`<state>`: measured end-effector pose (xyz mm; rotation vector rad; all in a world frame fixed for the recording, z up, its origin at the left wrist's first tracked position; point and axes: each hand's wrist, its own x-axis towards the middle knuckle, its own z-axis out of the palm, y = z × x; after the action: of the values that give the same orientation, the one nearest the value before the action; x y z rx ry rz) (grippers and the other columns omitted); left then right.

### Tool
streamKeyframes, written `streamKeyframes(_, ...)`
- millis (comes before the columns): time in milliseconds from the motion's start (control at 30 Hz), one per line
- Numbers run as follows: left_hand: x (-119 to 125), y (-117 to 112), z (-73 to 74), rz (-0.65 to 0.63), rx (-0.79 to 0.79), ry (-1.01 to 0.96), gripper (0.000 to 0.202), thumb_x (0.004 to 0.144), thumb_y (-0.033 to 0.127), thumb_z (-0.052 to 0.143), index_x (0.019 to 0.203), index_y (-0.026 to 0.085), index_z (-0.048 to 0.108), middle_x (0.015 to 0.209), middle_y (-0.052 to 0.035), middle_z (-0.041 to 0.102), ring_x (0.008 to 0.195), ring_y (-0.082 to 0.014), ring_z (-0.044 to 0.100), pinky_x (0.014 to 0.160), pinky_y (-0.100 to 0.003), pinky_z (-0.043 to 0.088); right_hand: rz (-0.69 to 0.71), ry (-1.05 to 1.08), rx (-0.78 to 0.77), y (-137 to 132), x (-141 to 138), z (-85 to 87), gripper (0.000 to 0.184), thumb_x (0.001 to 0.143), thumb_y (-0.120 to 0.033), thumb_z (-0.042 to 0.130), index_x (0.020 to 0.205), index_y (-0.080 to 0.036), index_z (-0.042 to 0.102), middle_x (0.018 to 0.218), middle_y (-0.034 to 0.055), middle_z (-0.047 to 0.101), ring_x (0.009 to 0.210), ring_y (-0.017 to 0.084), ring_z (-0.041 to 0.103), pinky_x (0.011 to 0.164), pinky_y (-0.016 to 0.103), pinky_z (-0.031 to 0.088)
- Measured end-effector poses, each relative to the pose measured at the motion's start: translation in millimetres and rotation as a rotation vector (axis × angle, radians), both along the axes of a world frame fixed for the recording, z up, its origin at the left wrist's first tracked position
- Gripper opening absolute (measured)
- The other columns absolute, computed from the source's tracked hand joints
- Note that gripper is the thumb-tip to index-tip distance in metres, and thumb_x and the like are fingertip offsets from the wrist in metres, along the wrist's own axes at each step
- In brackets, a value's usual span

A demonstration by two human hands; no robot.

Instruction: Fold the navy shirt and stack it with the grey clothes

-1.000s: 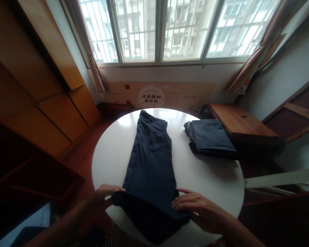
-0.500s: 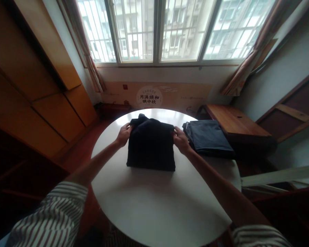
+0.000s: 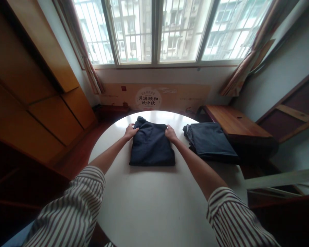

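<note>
A folded navy garment (image 3: 151, 147) lies flat between your hands, squared into a compact rectangle on a round white table (image 3: 154, 209), with a small bunch of cloth rising at its far left corner. Your left hand (image 3: 130, 131) sits on that corner and your right hand (image 3: 170, 133) on the far right corner. The hands stay apart, with the bundle's width between them, and you cannot tell whether either one pinches the cloth or only rests there. The folding looks finished, with no loose length trailing and a clean near edge (only the far edge, under your fingers, is hard to read). Just right of your right hand lies a second folded garment (image 3: 211, 141), slate blue. Farther right stands a wooden bench (image 3: 236, 125), and striped sleeves (image 3: 234, 219) run back from your wrists.
</note>
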<state>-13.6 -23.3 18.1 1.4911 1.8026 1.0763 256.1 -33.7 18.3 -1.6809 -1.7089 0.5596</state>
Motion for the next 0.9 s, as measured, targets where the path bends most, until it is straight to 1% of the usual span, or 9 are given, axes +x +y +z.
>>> streamKeyframes(100, 9, -4, 6.8, -0.045, 0.118, 0.141, 0.049, 0.085, 0.022, 0.066, 0.131, 0.014, 0.055, 0.129, -0.0175, 0.06, 0.124, -0.0299, 0.055, 0.107, -0.043, 0.041, -0.06, -0.077, 0.017, -8, -9, 7.6, 0.042, 0.093, -0.016, 0.036, 0.13, -0.006, 0.053, 0.122, 0.026, 0.061, 0.111, 0.035, 0.06, 0.095, 0.047, 0.044)
streamKeyframes(167, 20, -6, 10.3, -0.223, 0.246, 0.352, 0.045, 0.092, 0.022, 0.054, 0.137, 0.017, 0.053, 0.141, -0.0147, 0.053, 0.134, -0.0277, 0.046, 0.114, -0.042, 0.034, 0.008, -0.218, 0.084, -15, -20, 13.3, 0.048, 0.097, -0.022, 0.032, 0.141, -0.005, 0.044, 0.139, 0.0287, 0.05, 0.125, 0.038, 0.05, 0.103, 0.053, 0.036)
streamKeyframes(233, 32, -5, 8.8, -0.455, 0.278, 0.646, 0.046, 0.098, 0.026, 0.042, 0.144, 0.019, 0.048, 0.149, -0.011, 0.047, 0.139, -0.0257, 0.04, 0.117, -0.044, 0.03, 0.184, -0.393, 0.146, -21, -32, 14.5, 0.052, 0.1, -0.03, 0.032, 0.147, -0.01, 0.04, 0.148, 0.0233, 0.044, 0.135, 0.035, 0.041, 0.112, 0.051, 0.027)
streamKeyframes(300, 40, -2, 2.0, -0.578, 0.186, 0.858, 0.05, 0.101, 0.033, 0.033, 0.149, 0.021, 0.041, 0.155, -0.0078, 0.04, 0.144, -0.0261, 0.033, 0.119, -0.05, 0.024, 0.346, -0.52, 0.121, -25, -39, 9.7, 0.056, 0.1, -0.043, 0.034, 0.15, -0.017, 0.039, 0.153, 0.0154, 0.041, 0.141, 0.032, 0.034, 0.116, 0.051, 0.021)
streamKeyframes(400, 41, 5, -12.0, -0.577, 0.067, 0.951, 0.054, 0.102, 0.04, 0.027, 0.153, 0.024, 0.034, 0.16, -0.005, 0.031, 0.147, -0.0277, 0.027, 0.119, -0.057, 0.015, 0.374, -0.581, -0.055, -27, -39, -3.1, 0.065, 0.098, -0.061, 0.029, 0.154, -0.028, 0.032, 0.163, 0.0059, 0.024, 0.149, 0.032, 0.018, 0.117, 0.059, 0.013)
streamKeyframes(467, 38, 9, -19.2, -0.567, 0.056, 0.956, 0.056, 0.103, 0.042, 0.022, 0.155, 0.024, 0.031, 0.161, -0.0043, 0.028, 0.148, -0.0269, 0.025, 0.12, -0.056, 0.012, 0.343, -0.597, -0.133, -26, -35, -9.2, 0.068, 0.097, -0.066, 0.02, 0.156, -0.033, 0.027, 0.166, 0.0034, 0.013, 0.151, 0.03, 0.01, 0.116, 0.062, 0.009)
streamKeyframes(533, 36, 11, -22.9, -0.562, 0.052, 0.962, 0.058, 0.102, 0.043, 0.02, 0.156, 0.023, 0.028, 0.162, -0.0035, 0.024, 0.149, -0.0259, 0.022, 0.12, -0.055, 0.009, 0.316, -0.589, -0.147, -26, -32, -11.2, 0.069, 0.097, -0.068, 0.017, 0.156, -0.034, 0.024, 0.166, 0.0035, 0.01, 0.151, 0.029, 0.008, 0.115, 0.063, 0.008)
streamKeyframes(733, 36, 10, -19.6, -0.572, 0.041, 0.944, 0.058, 0.102, 0.043, 0.023, 0.155, 0.022, 0.03, 0.161, -0.0039, 0.026, 0.149, -0.0265, 0.024, 0.12, -0.055, 0.011, 0.309, -0.633, -0.147, -22, -28, -7.0, 0.07, 0.096, -0.069, 0.018, 0.156, -0.034, 0.026, 0.166, 0.0072, 0.011, 0.151, 0.032, 0.008, 0.112, 0.069, -0.002)
streamKeyframes(900, 41, 6, -9.4, -0.555, 0.064, 0.897, 0.053, 0.102, 0.04, 0.029, 0.151, 0.023, 0.038, 0.159, -0.005, 0.034, 0.147, -0.0269, 0.028, 0.119, -0.055, 0.015, 0.196, -0.548, -0.214, -14, -11, -4.9, 0.072, 0.098, -0.065, 0.021, 0.158, -0.026, 0.021, 0.165, 0.0127, 0.011, 0.15, 0.034, 0.012, 0.113, 0.069, 0.005)
